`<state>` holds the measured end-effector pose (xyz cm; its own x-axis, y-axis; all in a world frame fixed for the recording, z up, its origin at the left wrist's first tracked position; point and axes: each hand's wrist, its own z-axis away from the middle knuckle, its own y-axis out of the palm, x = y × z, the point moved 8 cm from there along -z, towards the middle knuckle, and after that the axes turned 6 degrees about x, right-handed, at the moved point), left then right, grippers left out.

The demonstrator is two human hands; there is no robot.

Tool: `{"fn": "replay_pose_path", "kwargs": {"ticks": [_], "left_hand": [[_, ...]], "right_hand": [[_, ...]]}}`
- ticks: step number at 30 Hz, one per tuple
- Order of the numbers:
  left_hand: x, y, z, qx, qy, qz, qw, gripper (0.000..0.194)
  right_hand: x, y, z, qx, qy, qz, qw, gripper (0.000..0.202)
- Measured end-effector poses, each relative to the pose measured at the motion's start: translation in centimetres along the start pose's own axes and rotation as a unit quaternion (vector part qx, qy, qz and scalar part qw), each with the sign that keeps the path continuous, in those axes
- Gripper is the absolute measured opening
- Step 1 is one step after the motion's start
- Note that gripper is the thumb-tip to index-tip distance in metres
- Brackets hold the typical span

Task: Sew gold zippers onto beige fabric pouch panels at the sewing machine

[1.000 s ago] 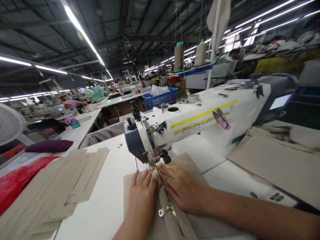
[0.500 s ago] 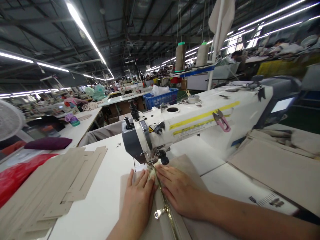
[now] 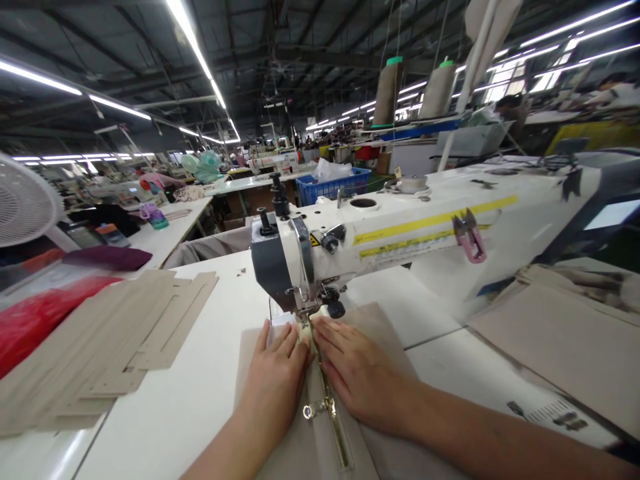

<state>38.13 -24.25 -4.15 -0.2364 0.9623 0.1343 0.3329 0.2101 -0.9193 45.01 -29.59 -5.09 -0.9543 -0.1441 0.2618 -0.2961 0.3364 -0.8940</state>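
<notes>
A: What has just changed, starting from the left?
B: The stack of beige pieces (image 3: 100,353) sits a little higher in view, and the sewing machine (image 3: 410,237) reaches farther right; that looks like the head turning.
A: And the work itself?
B: Hardly shifted. The zipper (image 3: 321,370) runs from near the presser foot (image 3: 305,319) back toward the person, between the hands, on beige fabric (image 3: 383,327), its pull (image 3: 310,409) pointing left. I'd judge the work is at much the same point as a second ago.
A: Now the fingers?
B: The left hand (image 3: 275,380) lies palm down on the fabric, fingers slightly apart — nothing clamped that I can see. The right hand (image 3: 363,373) presses flat just beside the zipper, fingers close together, thumb a little away; whether the fingertips touch the zipper's teeth, I can't tell.
</notes>
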Motion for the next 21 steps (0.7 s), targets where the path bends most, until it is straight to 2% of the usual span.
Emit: {"fn": "replay_pose_path", "kwargs": {"ticks": [7, 14, 21], "left_hand": [[0.29, 0.51, 0.29, 0.013, -0.001, -0.009, 1.000, 0.026], [0.15, 0.17, 0.45, 0.003, 0.000, -0.002, 1.000, 0.026], [0.31, 0.08, 0.27, -0.005, -0.005, -0.001, 1.000, 0.027]], "right_hand": [[0.11, -0.13, -0.15, -0.020, -0.004, 0.017, 1.000, 0.046], [0.38, -0.32, 0.13, -0.036, -0.009, 0.024, 0.999, 0.045], [-0.11, 0.22, -0.07, -0.014, 0.009, 0.010, 1.000, 0.046]]}}
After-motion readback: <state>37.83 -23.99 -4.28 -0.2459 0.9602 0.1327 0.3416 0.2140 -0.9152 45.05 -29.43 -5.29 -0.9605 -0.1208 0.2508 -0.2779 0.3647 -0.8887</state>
